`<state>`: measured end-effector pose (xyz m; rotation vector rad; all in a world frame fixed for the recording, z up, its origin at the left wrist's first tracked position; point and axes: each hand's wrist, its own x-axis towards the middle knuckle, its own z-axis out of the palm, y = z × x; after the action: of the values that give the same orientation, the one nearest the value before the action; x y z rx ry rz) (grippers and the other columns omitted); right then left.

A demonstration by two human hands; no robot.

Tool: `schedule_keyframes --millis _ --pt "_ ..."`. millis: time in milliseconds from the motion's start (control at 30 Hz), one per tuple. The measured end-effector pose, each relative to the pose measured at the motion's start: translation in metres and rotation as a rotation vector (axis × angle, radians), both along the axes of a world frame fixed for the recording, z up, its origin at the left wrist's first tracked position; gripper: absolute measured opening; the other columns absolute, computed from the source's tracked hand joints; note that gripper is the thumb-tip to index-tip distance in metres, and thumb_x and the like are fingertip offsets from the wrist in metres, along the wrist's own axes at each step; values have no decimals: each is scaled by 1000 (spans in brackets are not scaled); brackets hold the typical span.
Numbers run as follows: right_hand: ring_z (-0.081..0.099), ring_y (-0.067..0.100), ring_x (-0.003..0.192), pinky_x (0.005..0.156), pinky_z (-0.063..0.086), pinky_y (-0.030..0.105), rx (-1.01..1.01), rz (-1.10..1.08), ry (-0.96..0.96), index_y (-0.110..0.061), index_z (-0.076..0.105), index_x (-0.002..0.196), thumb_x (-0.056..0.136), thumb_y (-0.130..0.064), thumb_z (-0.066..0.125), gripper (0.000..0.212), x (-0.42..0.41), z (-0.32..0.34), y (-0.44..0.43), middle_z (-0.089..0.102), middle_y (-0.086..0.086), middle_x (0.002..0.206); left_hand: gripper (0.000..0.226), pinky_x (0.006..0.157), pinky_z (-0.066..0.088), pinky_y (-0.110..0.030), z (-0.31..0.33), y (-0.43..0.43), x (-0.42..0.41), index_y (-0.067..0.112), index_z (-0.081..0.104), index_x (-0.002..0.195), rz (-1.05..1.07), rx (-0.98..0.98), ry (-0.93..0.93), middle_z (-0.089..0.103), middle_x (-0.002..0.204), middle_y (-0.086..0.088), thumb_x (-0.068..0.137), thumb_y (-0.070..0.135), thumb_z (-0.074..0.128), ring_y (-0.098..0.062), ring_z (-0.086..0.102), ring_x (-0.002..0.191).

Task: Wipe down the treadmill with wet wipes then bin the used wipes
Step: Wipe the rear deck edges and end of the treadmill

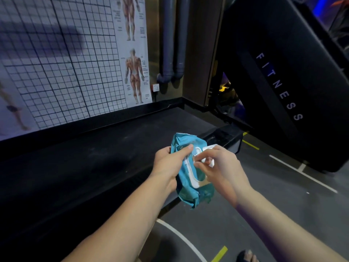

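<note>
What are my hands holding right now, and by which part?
The left hand grips the teal wipes pack by its side edge; the right hand pinches its white flip lid.

Dim, bluish light, perhaps from upper right; wide-angle bending at edges, hands slightly soft

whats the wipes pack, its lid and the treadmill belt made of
The wipes pack: soft teal plastic film, slightly glossy; it crumples and creases in the left hand. The lid: rigid white plastic, by its smooth moulded rim. The treadmill belt: likely matte black rubber, dull and scuffed with dust.
</note>
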<state>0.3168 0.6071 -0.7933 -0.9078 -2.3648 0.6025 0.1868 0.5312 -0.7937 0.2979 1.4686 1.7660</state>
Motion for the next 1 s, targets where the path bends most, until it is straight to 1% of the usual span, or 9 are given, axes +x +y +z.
schedule_keyframes --millis 200,300,433,533,633,700,800,867,1000 --pt "65 16 75 70 59 40 -117 -42 -19 -21 76 84 87 -27 78 8 -4 2 2 53 -9 90 21 76 67 -43 -8 -1 9 2 75 103 71 -23 -1 81 91 -14 89 13 85 -33 79 89" --pt "67 29 74 69 59 45 -74 -105 -165 -10 72 87 91 -28 70 19 -13 -6 -2 57 3 93 27 86 64 -54 -19 -6 11 -3 72 104 118 -42 -21 80 92 -17 87 14 86 -38 78 94" --pt "63 38 88 77 54 42 30 -113 -303 -12 66 97 98 -33 55 24 -25 -22 -14 51 5 105 31 87 62 -60 -26 -11 8 -6 70 106 169 -38 -67 79 94 -20 87 12 86 -42 77 97" --pt "60 31 88 82 53 45 -48 3 -233 -13 60 98 98 -31 50 20 -26 -29 -12 49 4 104 31 87 62 -62 -27 -16 2 -7 70 108 177 -29 -98 79 96 -21 87 10 85 -42 77 97" --pt "57 25 87 81 51 46 -48 96 -253 -15 53 91 97 -31 49 17 -25 -35 -9 49 2 97 27 86 62 -61 -28 -19 -1 -4 72 108 173 -23 -122 80 95 -20 88 9 84 -40 78 94" --pt "54 22 78 74 50 45 -17 122 -225 -16 49 83 96 -32 47 21 -24 -40 -8 50 2 87 22 86 64 -58 -28 -21 -1 -1 73 106 168 -17 -126 80 94 -17 90 10 83 -37 79 92" --pt "43 9 57 58 42 33 -88 221 -133 -14 51 75 94 -28 49 24 -23 -38 -7 51 -4 68 17 80 66 -47 -28 -23 -4 4 74 105 162 -6 -113 81 92 -13 92 11 81 -32 80 88" --pt "40 7 56 57 39 30 -196 273 -71 -9 55 80 98 -25 52 24 -20 -33 -10 51 -5 64 14 70 67 -39 -26 -25 -5 5 75 104 160 -1 -99 81 91 -11 92 11 80 -28 80 84" --pt "43 7 61 58 39 24 -382 239 -67 -13 59 92 100 -42 53 30 -9 -28 -13 51 -11 68 12 58 63 -33 -26 -26 -5 5 76 103 153 -7 -88 81 88 -10 93 11 80 -25 80 77"
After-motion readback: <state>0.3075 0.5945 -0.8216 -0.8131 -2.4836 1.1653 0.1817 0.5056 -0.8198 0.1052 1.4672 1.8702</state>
